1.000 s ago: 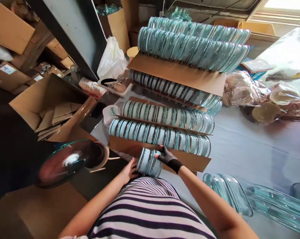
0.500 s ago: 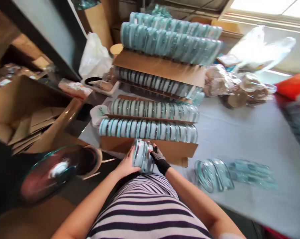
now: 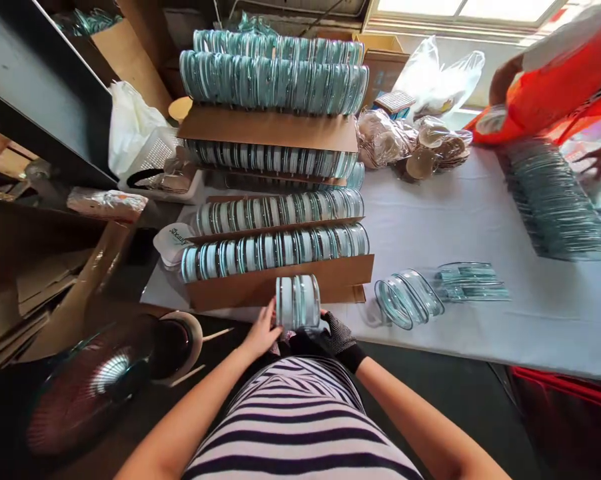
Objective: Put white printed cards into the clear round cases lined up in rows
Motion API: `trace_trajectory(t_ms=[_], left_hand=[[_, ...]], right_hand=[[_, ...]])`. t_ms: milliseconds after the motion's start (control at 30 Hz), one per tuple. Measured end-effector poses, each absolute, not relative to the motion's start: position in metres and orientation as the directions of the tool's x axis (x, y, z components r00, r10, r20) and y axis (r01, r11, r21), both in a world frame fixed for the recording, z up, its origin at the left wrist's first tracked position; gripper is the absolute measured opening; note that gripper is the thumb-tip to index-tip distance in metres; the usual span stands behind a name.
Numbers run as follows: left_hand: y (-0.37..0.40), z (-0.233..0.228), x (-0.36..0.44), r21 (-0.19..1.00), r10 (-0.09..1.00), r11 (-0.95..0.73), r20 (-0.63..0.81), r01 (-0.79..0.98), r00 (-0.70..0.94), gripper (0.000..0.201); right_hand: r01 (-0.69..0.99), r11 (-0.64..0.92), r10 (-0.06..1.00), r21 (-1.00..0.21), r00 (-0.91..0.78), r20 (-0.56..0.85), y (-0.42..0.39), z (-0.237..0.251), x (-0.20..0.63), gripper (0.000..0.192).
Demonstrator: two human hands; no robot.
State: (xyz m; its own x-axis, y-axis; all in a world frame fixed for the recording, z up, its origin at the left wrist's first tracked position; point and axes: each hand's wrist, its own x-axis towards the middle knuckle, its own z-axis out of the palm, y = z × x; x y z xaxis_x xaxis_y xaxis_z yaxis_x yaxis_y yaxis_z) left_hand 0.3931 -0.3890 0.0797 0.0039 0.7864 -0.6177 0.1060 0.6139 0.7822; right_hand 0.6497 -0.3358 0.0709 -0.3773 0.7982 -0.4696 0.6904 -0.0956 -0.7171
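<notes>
Head view: at lower centre, the left hand (image 3: pixel 263 331) and gloved right hand (image 3: pixel 338 333) grip a short stack of clear pieces (image 3: pixel 298 301) from opposite ends, likely keeping them together; above, cardboard (image 3: pixel 333 271) seemingly props a long row (image 3: pixel 276 251).

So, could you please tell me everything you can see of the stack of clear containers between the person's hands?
The short stack of clear, rounded containers with blue-green rims looks like plastic, with whitish bands between the rims. The pieces stand on edge, side by side, in a left-to-right row in front of the long brown cardboard box. The bare left hand holds its lower left end; the black-gloved right hand is at its lower right, contact unclear.
</notes>
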Motion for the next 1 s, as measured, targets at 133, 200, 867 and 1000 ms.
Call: trace_trajectory(t_ms=[133, 200, 867, 1000], left_hand=[[-0.399, 0.063, 0.404, 0.824, 0.814, 0.459, -0.54, 0.333, 0.215, 0.075], [-0.393, 0.066, 0.384, 0.836, 0.861, 0.361, -0.469, 0.413, 0.196, 0.068], [-0.238, 0.202, 0.222, 0.334, 0.973, -0.054, -0.195, 0.941, 0.126, 0.017], [-0.226, 0.253, 0.203, 0.363, 0.99, -0.093, -0.067, 0.927, 0.125, 0.023]], right_hand=[[0.602, -0.404, 0.734, -0.689, -0.236, -0.637, -0.353, 0.061, 0.651, 0.067], [0.59, -0.432, 0.763, -0.682, -0.164, -0.625, -0.354, 0.065, 0.65, 0.066], [0.671, -0.231, 0.906, -0.705, -0.116, -0.408, -0.316, 0.054, 0.573, 0.089], [0.699, -0.188, 0.897, -0.69, -0.164, -0.411, -0.284, 0.062, 0.561, 0.081]])
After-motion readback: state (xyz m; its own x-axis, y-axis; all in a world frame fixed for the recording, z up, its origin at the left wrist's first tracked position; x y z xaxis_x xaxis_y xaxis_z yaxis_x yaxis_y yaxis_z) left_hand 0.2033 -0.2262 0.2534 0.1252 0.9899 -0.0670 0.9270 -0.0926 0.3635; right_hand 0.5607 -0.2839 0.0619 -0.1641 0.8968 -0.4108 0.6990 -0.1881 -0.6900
